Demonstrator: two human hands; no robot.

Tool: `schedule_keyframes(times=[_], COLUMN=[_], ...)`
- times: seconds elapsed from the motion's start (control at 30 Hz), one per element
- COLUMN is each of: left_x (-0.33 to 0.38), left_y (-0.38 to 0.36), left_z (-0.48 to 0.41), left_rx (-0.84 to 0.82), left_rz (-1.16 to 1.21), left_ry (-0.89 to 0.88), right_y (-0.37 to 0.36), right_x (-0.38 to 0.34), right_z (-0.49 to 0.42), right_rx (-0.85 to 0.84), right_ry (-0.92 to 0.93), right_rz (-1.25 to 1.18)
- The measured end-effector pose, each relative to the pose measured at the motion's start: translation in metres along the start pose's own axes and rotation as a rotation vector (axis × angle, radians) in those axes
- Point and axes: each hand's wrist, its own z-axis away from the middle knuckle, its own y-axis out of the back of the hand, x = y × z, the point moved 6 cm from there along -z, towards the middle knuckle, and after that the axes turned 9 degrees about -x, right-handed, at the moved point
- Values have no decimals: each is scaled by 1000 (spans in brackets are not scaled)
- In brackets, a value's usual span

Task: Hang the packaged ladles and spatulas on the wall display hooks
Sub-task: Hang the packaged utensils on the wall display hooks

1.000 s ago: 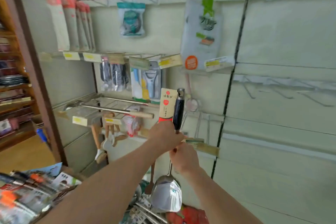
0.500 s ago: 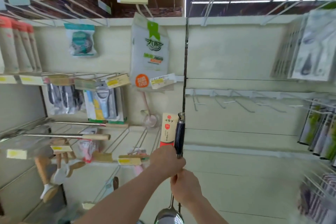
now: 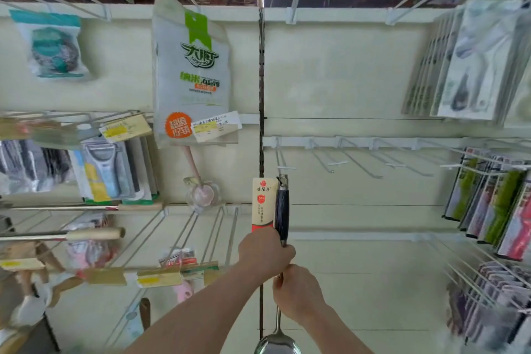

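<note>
Your left hand curls round the ladle at its handle base; your right hand grips the steel shaft lower down. The ladle stands upright just below the bare hooks. This looks like the hanging step; next, likely, guide its end loop onto the leftmost hook.

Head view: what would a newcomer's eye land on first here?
The packaged ladle stands upright at centre, the left hand gripping under its card and the right hand on the shaft below. A row of white wire hooks juts from the wall just above-right of its tip; a big white pouch with a green tag hangs upper left.
</note>
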Motion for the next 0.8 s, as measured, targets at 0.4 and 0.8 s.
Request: schedule_keyframes(times=[0.4, 0.8], left_x=[-6, -15], left_y=[-7, -6], left_z=[-19, -41], left_rx=[2, -6], left_rz=[-21, -79], left_ry=[27, 84], right_y=[-11, 35], right_x=[6, 14], right_z=[-25, -32], right_rx=[-63, 57], right_ry=[-7, -73], right_rz=[-36, 23])
